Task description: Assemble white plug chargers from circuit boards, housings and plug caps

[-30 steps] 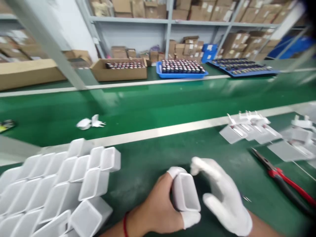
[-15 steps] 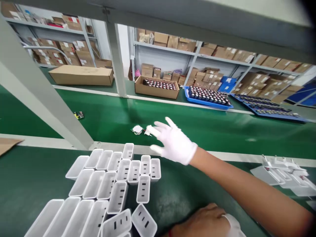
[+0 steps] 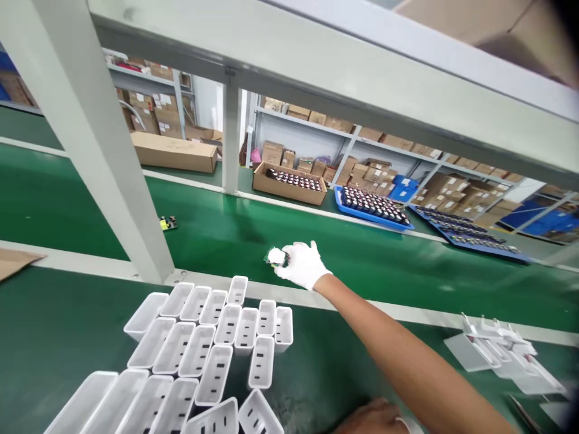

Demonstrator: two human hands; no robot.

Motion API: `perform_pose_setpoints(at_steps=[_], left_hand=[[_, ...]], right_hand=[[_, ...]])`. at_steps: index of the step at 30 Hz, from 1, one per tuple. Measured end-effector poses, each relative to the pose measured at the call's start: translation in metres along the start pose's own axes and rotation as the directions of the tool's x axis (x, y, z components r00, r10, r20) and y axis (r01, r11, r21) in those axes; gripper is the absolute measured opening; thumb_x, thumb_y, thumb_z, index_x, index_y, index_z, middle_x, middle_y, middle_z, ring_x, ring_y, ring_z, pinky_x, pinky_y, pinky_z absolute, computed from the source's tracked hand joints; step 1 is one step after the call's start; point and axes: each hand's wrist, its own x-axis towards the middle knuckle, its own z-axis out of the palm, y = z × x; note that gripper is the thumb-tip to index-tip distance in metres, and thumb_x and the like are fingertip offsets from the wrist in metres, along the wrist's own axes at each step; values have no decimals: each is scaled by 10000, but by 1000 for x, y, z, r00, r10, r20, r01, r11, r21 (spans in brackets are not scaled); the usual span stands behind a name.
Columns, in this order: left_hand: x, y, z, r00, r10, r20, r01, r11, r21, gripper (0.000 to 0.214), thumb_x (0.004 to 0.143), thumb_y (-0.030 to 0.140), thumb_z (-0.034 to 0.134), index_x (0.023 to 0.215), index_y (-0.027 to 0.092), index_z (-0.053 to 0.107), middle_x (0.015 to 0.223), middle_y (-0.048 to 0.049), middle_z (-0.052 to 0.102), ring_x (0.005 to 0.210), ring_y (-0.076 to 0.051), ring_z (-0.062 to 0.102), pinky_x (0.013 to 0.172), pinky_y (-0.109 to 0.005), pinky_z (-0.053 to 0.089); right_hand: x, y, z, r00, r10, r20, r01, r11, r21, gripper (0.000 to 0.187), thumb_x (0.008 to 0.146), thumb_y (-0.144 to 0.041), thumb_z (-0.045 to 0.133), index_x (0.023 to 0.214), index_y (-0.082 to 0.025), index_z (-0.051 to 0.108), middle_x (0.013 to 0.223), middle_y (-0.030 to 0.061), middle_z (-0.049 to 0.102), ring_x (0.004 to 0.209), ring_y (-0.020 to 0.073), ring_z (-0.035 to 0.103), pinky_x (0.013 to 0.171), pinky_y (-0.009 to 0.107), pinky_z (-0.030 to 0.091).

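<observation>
My right hand (image 3: 302, 265), in a white glove, reaches over the green conveyor belt (image 3: 212, 241). Its thumb and fingers close on the right side of a small circuit board (image 3: 275, 258) with a white, rounded part on top. My left hand (image 3: 373, 417), without a glove, is cut off by the bottom edge. Its fingers are curled against something white (image 3: 409, 425), mostly hidden. Left of the hands, several white plastic cases (image 3: 212, 374) stand in rows, open side up, with dark slots inside.
Another small circuit board (image 3: 167, 223) lies on the belt behind a slanted post (image 3: 113, 150). White cases with plug pins (image 3: 502, 349) are at the right. Beyond the belt stand a cardboard box of parts (image 3: 289, 188) and blue trays (image 3: 371, 211). A beam (image 3: 339, 78) crosses above.
My right hand has closed on the small circuit board, its fingers no longer spread. The camera view has shifted, and my left hand shows less at the bottom edge.
</observation>
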Motion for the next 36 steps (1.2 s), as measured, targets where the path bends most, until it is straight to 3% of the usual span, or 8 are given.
perform_pose_setpoints(at_steps=[4, 6, 9, 13, 18, 22, 26, 36], left_hand=[[-22, 17, -8, 975, -15, -224, 6, 999, -41, 458, 605, 100, 690, 1041, 190, 583, 1111, -90, 561, 1094, -292, 529, 976, -390, 465], [-31, 27, -13, 868, -53, -493, -10, 992, -124, 650, 520, 39, 664, 1150, 149, 549, 1176, -114, 522, 1129, -297, 511, 1036, -407, 442], [-32, 34, -19, 795, -125, -593, -12, 975, -223, 676, 599, 44, 628, 1255, 149, 501, 1263, -124, 456, 1171, -266, 500, 1034, -382, 446], [-26, 29, -19, 771, -217, -598, 21, 948, -317, 671, 665, 82, 654, 1303, 206, 485, 1308, -89, 493, 1208, -253, 511, 1082, -399, 406], [-28, 26, -17, 771, -416, -483, 197, 876, -440, 701, 701, 258, 764, 1320, 248, 435, 1241, -93, 597, 1136, -309, 589, 970, -485, 489], [-29, 28, -20, 812, -405, -420, 244, 890, -386, 646, 698, 300, 808, 1266, 309, 500, 1230, -55, 610, 1091, -293, 624, 915, -441, 525], [-29, 28, -24, 850, -298, -434, 208, 947, -244, 608, 746, 178, 745, 1276, 359, 508, 1303, -28, 549, 1100, -239, 626, 886, -341, 537], [-29, 35, -32, 926, -160, -342, 185, 982, 40, 567, 789, 182, 737, 1288, 332, 514, 1260, -18, 582, 1103, -193, 625, 943, -279, 519]], right_hand=[[-96, 53, -35, 999, -11, -34, 17, 981, 193, 603, 812, -334, 689, 1365, -188, 499, 1286, 95, 639, 1202, 234, 592, 1168, 550, 277], [-157, 83, -42, 994, 34, -101, 11, 910, 415, 647, 835, -336, 675, 1416, -168, 444, 1360, 130, 580, 1161, 216, 619, 1034, 422, 485], [-238, 117, -37, 933, 254, -254, -34, 767, 641, 694, 769, -353, 789, 1381, -214, 492, 1308, 126, 617, 1095, 241, 651, 844, 349, 581], [-305, 132, -13, 867, 386, -316, 25, 600, 800, 584, 728, -333, 858, 1254, -268, 614, 1351, 103, 598, 1162, 260, 629, 846, 314, 589], [-326, 127, 4, 839, 249, -483, 201, 684, 702, 633, 776, -311, 825, 1353, -293, 567, 1465, 96, 473, 1410, 327, 364, 1074, 495, 459], [-321, 123, -1, 825, 148, -546, 181, 845, 503, 725, 743, -192, 821, 1383, -308, 503, 1318, 93, 556, 1351, 347, 424, 1124, 661, 324], [-317, 121, -7, 813, 2, -583, 231, 917, 325, 659, 746, -186, 794, 1343, -195, 514, 973, 59, 648, 1238, 334, 530, 1127, 663, 310], [-314, 114, -15, 848, -43, -528, 168, 967, 191, 374, 781, -247, 734, 1099, -159, 557, 954, 31, 706, 1143, 217, 583, 1142, 483, 328]])
